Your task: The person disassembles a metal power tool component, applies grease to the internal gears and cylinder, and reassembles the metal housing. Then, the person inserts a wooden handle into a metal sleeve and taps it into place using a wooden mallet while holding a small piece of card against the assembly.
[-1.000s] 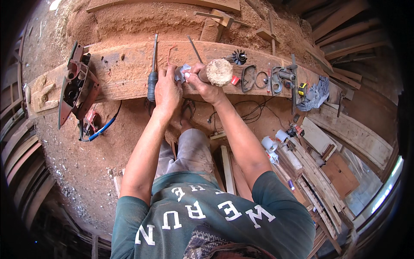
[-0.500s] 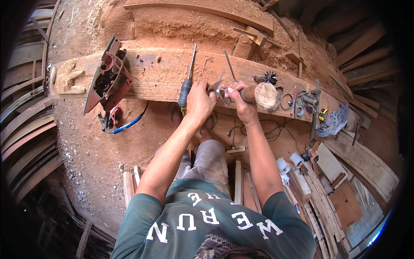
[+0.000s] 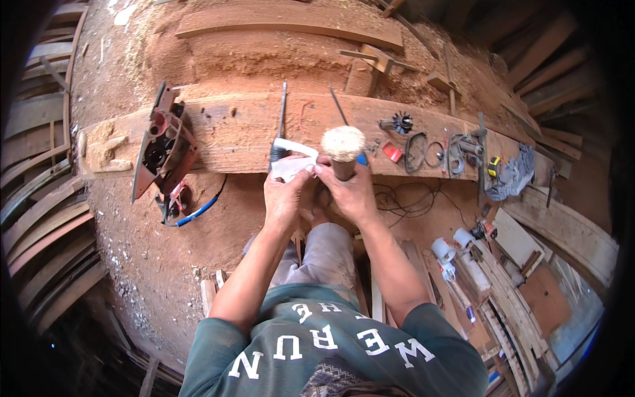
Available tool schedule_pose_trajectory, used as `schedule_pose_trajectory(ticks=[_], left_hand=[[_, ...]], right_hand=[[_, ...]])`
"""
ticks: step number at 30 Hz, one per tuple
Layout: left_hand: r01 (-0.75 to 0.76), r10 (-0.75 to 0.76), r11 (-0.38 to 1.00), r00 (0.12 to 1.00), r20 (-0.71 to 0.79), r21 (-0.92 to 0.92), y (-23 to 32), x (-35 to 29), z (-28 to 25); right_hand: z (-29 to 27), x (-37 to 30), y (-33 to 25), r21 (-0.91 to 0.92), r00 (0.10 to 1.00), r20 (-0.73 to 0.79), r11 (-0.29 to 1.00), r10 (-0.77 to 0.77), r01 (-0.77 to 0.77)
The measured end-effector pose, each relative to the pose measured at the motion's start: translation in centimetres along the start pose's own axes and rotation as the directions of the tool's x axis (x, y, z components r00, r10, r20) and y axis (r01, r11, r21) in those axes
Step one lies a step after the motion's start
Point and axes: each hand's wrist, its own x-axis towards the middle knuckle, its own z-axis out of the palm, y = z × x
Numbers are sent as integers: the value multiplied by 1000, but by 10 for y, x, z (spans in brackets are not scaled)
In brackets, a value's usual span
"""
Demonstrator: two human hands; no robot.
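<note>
My left hand (image 3: 284, 196) is closed on a white piece (image 3: 293, 164), partly thin and sheet-like with a rolled or tube-like end; its exact kind is unclear. Close beside it, my right hand (image 3: 352, 193) is wrapped round a wooden-handled tool (image 3: 342, 159) whose pale, frayed end points up; its other end is hidden. The thumbs nearly meet at the white piece. Behind my left hand, a screwdriver (image 3: 283, 112) with a dark handle lies across the plank bench (image 3: 245, 142). A second long thin shaft (image 3: 338, 106) lies behind the wooden handle, with a bit of blue next to it.
On the bench's left stands a red power tool housing (image 3: 165, 142). To the right lie a motor armature (image 3: 400, 123), a red piece (image 3: 392, 152), a black loop (image 3: 415, 151), metal parts (image 3: 466, 155), a yellow tape measure (image 3: 493, 166) and a grey-blue cloth (image 3: 516, 173). Cables (image 3: 413, 205) trail below.
Both hands have drawn nearer to me, the right also leftward, with the wooden handle now more upright. The white piece has appeared in my left hand; the metal blade between the hands no longer shows.
</note>
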Motion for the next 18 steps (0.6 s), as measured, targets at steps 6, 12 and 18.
schedule_pose_trajectory(ticks=[6,12,18], left_hand=[[85,-86,989,996,4,122,-3,0,2],[-23,9,981,997,73,193,-2,-3,7],[9,-58,961,984,170,275,34,17,-7]], right_hand=[[-9,9,7,-18,998,-43,999,35,-36],[-13,9,12,-33,993,-100,998,56,-59],[-18,7,13,-92,995,-99,996,-12,3]])
